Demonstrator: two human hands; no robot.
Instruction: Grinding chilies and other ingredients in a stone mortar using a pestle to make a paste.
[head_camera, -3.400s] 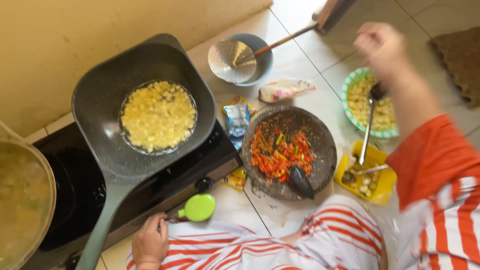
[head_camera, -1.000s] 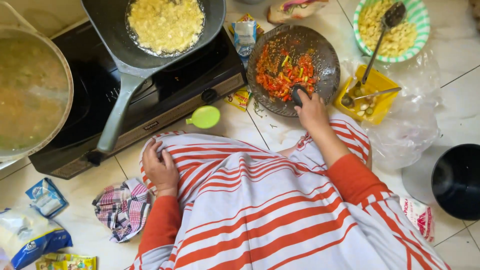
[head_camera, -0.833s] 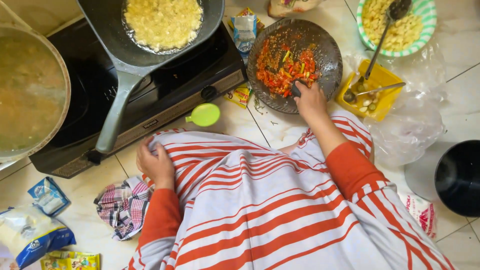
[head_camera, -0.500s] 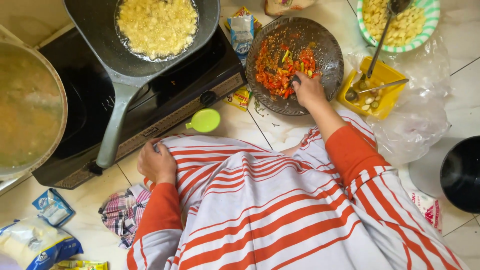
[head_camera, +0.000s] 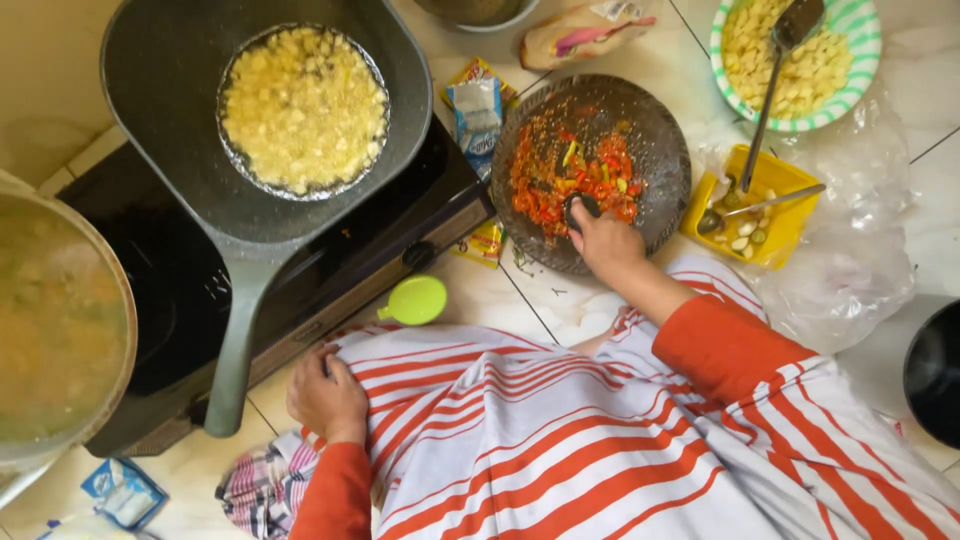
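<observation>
My right hand (head_camera: 605, 245) grips a dark stone pestle (head_camera: 582, 208) and presses it into red and green chopped chillies (head_camera: 560, 180) on a round dark stone mortar (head_camera: 660, 150) on the floor. My left hand (head_camera: 327, 395) rests flat on my knee, on the red and white striped cloth (head_camera: 520, 430), and holds nothing. Its fingers lie loosely apart.
A grey frying pan (head_camera: 160, 100) with yellow food in oil sits on a black stove (head_camera: 330, 260), its handle pointing toward me. A big pot of broth (head_camera: 50, 320) is at left. A green-rimmed bowl (head_camera: 860, 60), a yellow tub (head_camera: 790, 215), a green lid (head_camera: 417, 299) and sachets lie around.
My right hand came down from the upper right, took hold of the pestle and now works it forward into the chillies. My left hand stays on my knee.
</observation>
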